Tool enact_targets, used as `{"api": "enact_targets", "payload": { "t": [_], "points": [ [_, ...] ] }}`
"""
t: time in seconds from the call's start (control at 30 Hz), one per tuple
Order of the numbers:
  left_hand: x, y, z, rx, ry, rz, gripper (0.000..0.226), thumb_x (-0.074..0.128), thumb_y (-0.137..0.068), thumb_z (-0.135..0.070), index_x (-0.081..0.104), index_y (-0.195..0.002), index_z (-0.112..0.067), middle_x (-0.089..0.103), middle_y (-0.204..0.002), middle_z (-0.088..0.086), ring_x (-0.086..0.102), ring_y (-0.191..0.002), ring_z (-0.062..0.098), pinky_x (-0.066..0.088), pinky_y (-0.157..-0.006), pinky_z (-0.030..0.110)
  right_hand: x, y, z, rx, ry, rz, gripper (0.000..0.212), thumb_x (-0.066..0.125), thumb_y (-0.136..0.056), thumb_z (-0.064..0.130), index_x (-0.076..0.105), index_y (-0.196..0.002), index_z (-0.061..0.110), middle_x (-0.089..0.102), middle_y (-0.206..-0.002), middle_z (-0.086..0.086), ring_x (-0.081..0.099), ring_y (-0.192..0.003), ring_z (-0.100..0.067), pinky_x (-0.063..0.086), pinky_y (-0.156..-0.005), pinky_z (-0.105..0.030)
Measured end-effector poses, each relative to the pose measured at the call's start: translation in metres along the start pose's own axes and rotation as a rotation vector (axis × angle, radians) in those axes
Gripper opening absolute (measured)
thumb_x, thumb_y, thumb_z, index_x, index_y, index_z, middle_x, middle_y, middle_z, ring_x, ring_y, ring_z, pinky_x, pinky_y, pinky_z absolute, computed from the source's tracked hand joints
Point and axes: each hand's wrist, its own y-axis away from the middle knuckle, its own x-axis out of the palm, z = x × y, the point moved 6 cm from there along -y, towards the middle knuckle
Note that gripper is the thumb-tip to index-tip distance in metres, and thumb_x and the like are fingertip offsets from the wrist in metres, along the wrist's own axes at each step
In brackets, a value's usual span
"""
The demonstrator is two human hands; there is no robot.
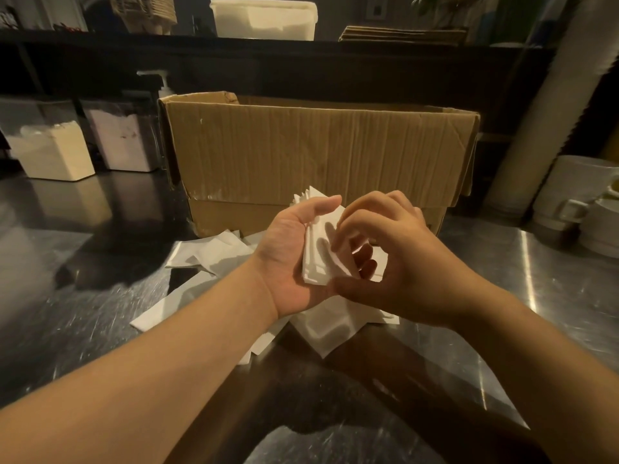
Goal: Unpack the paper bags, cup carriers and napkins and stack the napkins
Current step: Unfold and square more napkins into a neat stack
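My left hand (288, 252) holds a small stack of white napkins (318, 249) upright above the steel counter, thumb across the top and fingers curled round the far side. My right hand (395, 256) is at the stack's right edge, fingers curled and touching the front napkin. Loose white napkins (214, 252) lie scattered on the counter below and to the left of my hands, with more napkins (328, 326) under my wrists. An open brown cardboard box (318, 152) stands just behind; its inside is hidden.
The steel counter (83, 296) stretches left and right. Two clear containers (50, 152) with white contents stand at the back left beside a pump bottle (164, 85). Stacked white cups and saucers (582, 202) sit at the right. A dark shelf with a white tub (264, 18) runs behind.
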Motion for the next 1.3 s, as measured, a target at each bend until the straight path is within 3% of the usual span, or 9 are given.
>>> {"api": "enact_targets", "payload": {
  "t": [0.2,0.33,0.5,0.6,0.7,0.83,1.03,1.17,1.3],
  "points": [
    [-0.002,-0.001,-0.002,0.023,0.036,-0.033,0.044,0.067,-0.089,-0.043,0.061,-0.119,-0.011,0.062,-0.096,0.01,0.061,-0.081,0.023,0.049,-0.082,0.039,-0.011,0.0,-0.016,0.13,-0.301,-0.102,0.026,0.062,-0.081,0.06,0.065,-0.093,0.036,0.06,-0.108,0.019,0.054,-0.114,-0.01,0.05,-0.097,-0.039],
    [-0.008,-0.002,-0.008,0.088,0.119,-0.136,0.036,0.067,-0.088,-0.039,0.056,-0.109,-0.012,0.059,-0.093,0.008,0.053,-0.068,0.019,0.044,-0.072,0.032,-0.014,0.004,-0.049,0.44,-0.396,-0.265,0.009,0.067,-0.093,0.037,0.065,-0.096,0.029,0.067,-0.093,0.01,0.065,-0.089,-0.008,0.055,-0.074,-0.031],
    [-0.015,-0.002,-0.007,0.08,0.147,-0.206,0.034,0.063,-0.085,-0.037,0.057,-0.108,-0.013,0.061,-0.089,0.005,0.052,-0.064,0.02,0.041,-0.07,0.033,0.012,0.012,-0.078,0.813,-0.26,0.122,0.02,0.069,-0.096,0.033,0.067,-0.113,0.023,0.068,-0.108,-0.001,0.065,-0.097,-0.018,0.056,-0.077,-0.032],
    [-0.017,-0.002,-0.006,0.085,0.135,-0.235,0.035,0.063,-0.087,-0.038,0.059,-0.111,-0.013,0.064,-0.092,0.005,0.054,-0.064,0.02,0.042,-0.069,0.033,0.021,0.011,-0.073,0.805,-0.1,0.369,0.037,0.074,-0.09,0.042,0.065,-0.124,0.029,0.061,-0.125,-0.002,0.062,-0.109,-0.023,0.058,-0.09,-0.036],
    [-0.016,-0.002,-0.007,0.089,0.124,-0.234,0.035,0.062,-0.087,-0.038,0.059,-0.112,-0.014,0.064,-0.091,0.005,0.054,-0.063,0.02,0.041,-0.069,0.032,0.02,0.011,-0.063,0.748,-0.082,0.436,0.05,0.081,-0.078,0.054,0.066,-0.121,0.035,0.059,-0.123,0.003,0.061,-0.107,-0.022,0.059,-0.087,-0.034],
    [-0.016,-0.001,-0.006,0.083,0.106,-0.237,0.034,0.061,-0.087,-0.038,0.06,-0.109,-0.013,0.064,-0.088,0.006,0.053,-0.063,0.019,0.041,-0.069,0.032,0.018,0.012,-0.05,0.666,-0.086,0.445,0.023,0.079,-0.082,0.052,0.067,-0.095,0.037,0.066,-0.105,0.01,0.064,-0.096,-0.013,0.06,-0.079,-0.027],
    [-0.016,-0.001,-0.006,0.084,0.083,-0.265,0.033,0.063,-0.084,-0.037,0.062,-0.106,-0.012,0.065,-0.091,0.006,0.052,-0.067,0.019,0.041,-0.07,0.032,0.024,0.014,-0.043,0.695,-0.052,0.502,0.041,0.084,-0.075,0.053,0.071,-0.103,0.027,0.069,-0.093,0.008,0.067,-0.086,-0.013,0.06,-0.072,-0.026],
    [-0.015,-0.001,-0.005,0.089,0.069,-0.274,0.032,0.063,-0.085,-0.037,0.062,-0.107,-0.013,0.065,-0.092,0.005,0.052,-0.067,0.02,0.04,-0.069,0.032,0.028,0.012,-0.042,0.69,-0.049,0.475,0.033,0.075,-0.088,0.047,0.065,-0.113,0.027,0.065,-0.1,0.006,0.063,-0.089,-0.014,0.058,-0.074,-0.025],
    [-0.014,0.0,-0.005,0.083,0.063,-0.272,0.032,0.061,-0.086,-0.037,0.06,-0.107,-0.013,0.063,-0.091,0.005,0.052,-0.066,0.02,0.04,-0.069,0.032,0.028,0.007,-0.042,0.675,-0.065,0.41,0.011,0.069,-0.095,0.036,0.062,-0.104,0.036,0.062,-0.112,0.003,0.062,-0.095,-0.017,0.054,-0.069,-0.022]
  ]
}}
